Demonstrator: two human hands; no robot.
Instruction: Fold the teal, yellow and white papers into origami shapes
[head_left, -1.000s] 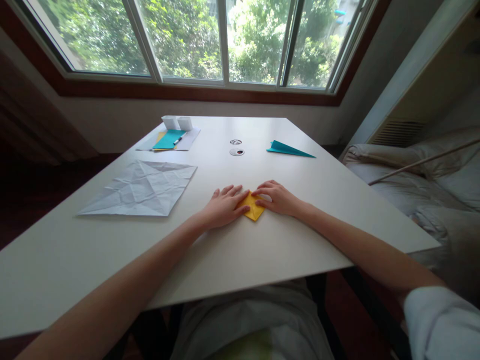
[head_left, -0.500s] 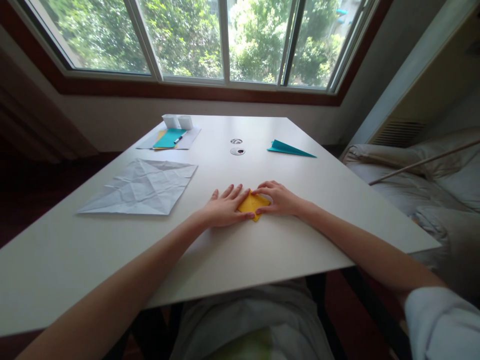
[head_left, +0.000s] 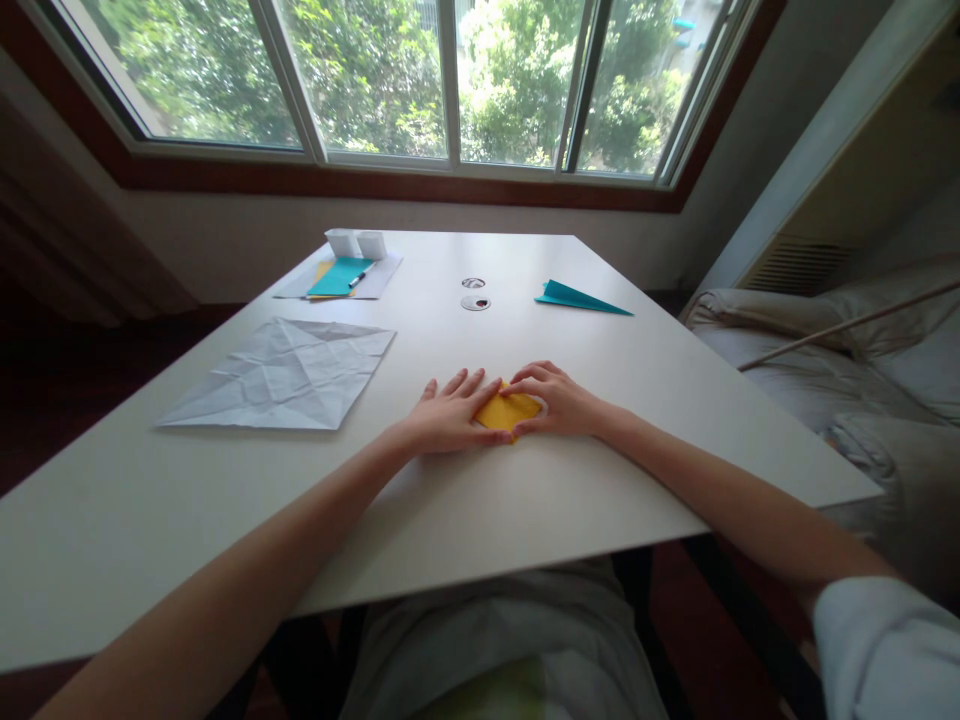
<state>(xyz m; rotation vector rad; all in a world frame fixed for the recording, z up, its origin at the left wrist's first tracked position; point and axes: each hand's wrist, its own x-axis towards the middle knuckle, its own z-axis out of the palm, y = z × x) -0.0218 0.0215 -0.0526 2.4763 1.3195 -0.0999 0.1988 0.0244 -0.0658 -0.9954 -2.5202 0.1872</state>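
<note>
A small folded yellow paper (head_left: 508, 411) lies flat on the white table (head_left: 525, 500), a little past its middle. My left hand (head_left: 450, 410) rests palm down on the paper's left part, fingers spread, thumb along its near edge. My right hand (head_left: 559, 400) presses the paper's right side with curled fingers, thumb tucked at the near corner. Both hands meet over the paper and hide most of it.
A large creased white sheet (head_left: 281, 375) lies to the left. Teal and yellow sheets (head_left: 337, 277) with a pen (head_left: 360, 275) and two white cups (head_left: 356, 243) sit at the far left. A teal folded paper (head_left: 581, 296) lies far right. A bed (head_left: 847, 370) flanks the table.
The yellow paper's near corner has been flattened and covered more by my hands. My right thumb has slid in toward my left thumb along the near edge.
</note>
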